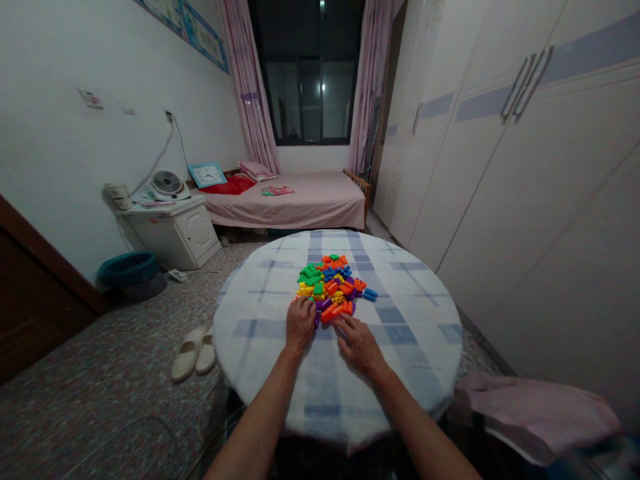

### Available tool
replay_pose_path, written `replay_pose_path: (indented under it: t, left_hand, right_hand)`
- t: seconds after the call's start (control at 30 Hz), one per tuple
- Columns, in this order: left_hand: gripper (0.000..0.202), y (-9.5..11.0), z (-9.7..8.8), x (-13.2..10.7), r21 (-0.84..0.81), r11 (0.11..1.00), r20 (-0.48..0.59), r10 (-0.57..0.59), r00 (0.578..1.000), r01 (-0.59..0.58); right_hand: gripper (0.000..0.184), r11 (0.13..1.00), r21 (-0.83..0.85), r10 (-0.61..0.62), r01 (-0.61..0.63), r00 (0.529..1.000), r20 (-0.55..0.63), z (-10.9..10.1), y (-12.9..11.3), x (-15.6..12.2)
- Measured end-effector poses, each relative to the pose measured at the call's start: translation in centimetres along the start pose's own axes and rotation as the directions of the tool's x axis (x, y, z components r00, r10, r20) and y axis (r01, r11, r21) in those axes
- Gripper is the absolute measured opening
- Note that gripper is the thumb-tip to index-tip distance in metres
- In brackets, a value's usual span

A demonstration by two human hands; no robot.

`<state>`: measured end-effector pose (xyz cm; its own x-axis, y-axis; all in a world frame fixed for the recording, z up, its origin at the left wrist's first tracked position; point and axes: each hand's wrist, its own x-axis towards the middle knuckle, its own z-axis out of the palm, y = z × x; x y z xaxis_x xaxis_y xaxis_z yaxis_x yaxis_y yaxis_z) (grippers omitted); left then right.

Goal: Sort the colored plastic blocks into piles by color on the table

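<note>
A pile of small plastic toy blocks (333,288) in orange, green, yellow, blue and purple lies on the round table. At its near left edge, my left hand (301,325) rests palm down, fingers bent slightly over the pieces and open. Purple blocks (323,305) lie just right of it. My right hand (359,341) is open at the near right edge, its fingertips touching or very close to an orange block (330,313). Green blocks (310,274) are heaped on the left side, and a blue block (370,294) sticks out at the right. What lies under my fingers is hidden.
A blue-and-white checked cloth (410,320) covers the table. Beyond it stands a bed (300,200). White wardrobes (500,200) line the right side. A bedside cabinet (175,233), a bin (127,270) and light slippers (189,353) are at the left. Pink fabric (540,407) lies at the lower right.
</note>
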<state>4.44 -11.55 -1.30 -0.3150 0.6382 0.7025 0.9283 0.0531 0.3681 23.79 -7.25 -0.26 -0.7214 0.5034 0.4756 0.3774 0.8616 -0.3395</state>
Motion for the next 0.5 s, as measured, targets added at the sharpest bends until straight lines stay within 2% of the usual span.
replay_pose_path:
  t: [0.27, 0.4, 0.5]
  left_hand:
    - [0.023, 0.2, -1.0, -0.2, 0.053, 0.997, 0.084, 0.047, 0.995, -0.051]
    - [0.024, -1.1, -1.2, -0.6, 0.099, 0.980, 0.136, 0.158, 0.978, -0.172]
    - [0.028, -2.3, -1.0, -0.8, 0.139, 0.967, 0.143, 0.195, 0.970, -0.215]
  right_hand:
    - [0.031, 0.998, 0.058, 0.029, -0.027, 0.999, -0.038, 0.5, -0.1, 0.0]
    - [0.030, 0.997, 0.063, 0.043, -0.041, 0.998, -0.038, 1.1, -1.1, 0.1]
    - [0.029, 0.997, 0.058, 0.057, -0.055, 0.997, -0.043, 1.8, -1.7, 0.3]
